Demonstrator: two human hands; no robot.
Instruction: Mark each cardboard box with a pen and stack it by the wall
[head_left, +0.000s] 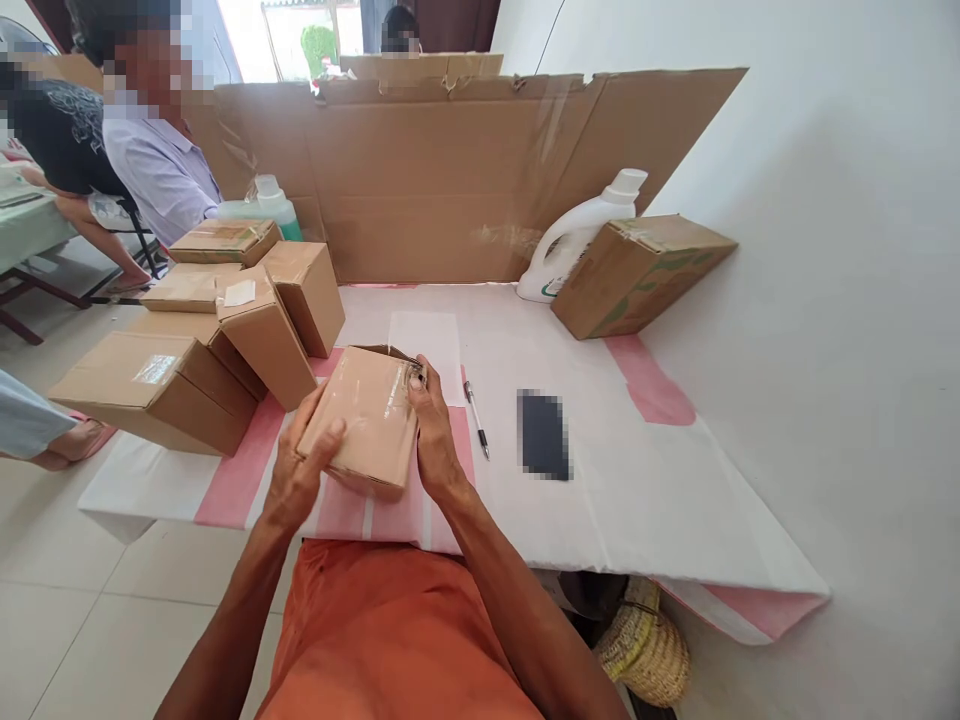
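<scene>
You held a small taped cardboard box (367, 420) in both hands, tilted above the near edge of the worktop (637, 500), just in front of your body. Your left hand (300, 470) gripped its near left side, thumb pressed on the top face and fingers (311, 405) wrapped along the left edge. Your right hand (433, 440) clasped the right side, with its fingers (417, 378) curled onto the far right corner, where the tape looked crumpled.

To the left sat a stack of cardboard boxes (210, 340), some leaning on one another. Just right of your right hand lay a pen (476, 418), and beyond it a dark flat object (544, 433), blurred out. A sheet of white paper (424, 345) lay just behind the box. At the far right a larger carton (637, 272) leaned beside a white jug (577, 240), and a green bottle (266, 205) stood at the far left, against a cardboard screen (450, 170). Other people sat at the far left.
</scene>
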